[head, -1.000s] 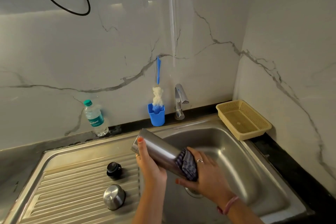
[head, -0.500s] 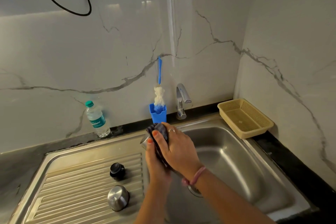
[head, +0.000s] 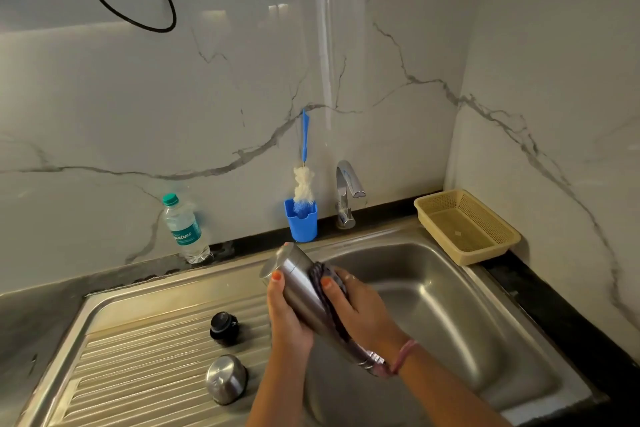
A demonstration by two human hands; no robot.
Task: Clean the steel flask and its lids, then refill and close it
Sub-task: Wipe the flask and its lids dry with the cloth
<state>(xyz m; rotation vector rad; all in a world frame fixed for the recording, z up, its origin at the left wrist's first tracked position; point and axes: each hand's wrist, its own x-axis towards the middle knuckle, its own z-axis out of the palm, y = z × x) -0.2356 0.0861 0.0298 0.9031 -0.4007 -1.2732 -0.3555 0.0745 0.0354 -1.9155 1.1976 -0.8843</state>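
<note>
Wiping down the tilted cylindrical steel flask [head: 300, 291] above the stainless sink basin [head: 450, 315] is the step in hand: the left hand [head: 287, 317] grasps its body, and the right hand [head: 360, 312] clenches a dark striped cloth [head: 327, 282] around it. Left of the basin lie the domed steel lid [head: 225, 378] and black stopper lid [head: 224, 323]. Next, I judge, comes rinsing at the chrome tap [head: 348, 191] behind.

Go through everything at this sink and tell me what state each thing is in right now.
Steel flask: uncapped, tilted, held over the sink.
Left hand: grips the flask.
Right hand: presses a cloth around the flask.
Black lid: off, on the drainboard.
Steel lid: off, on the drainboard.
Tap: not running.
Water bottle: capped, upright.
</note>
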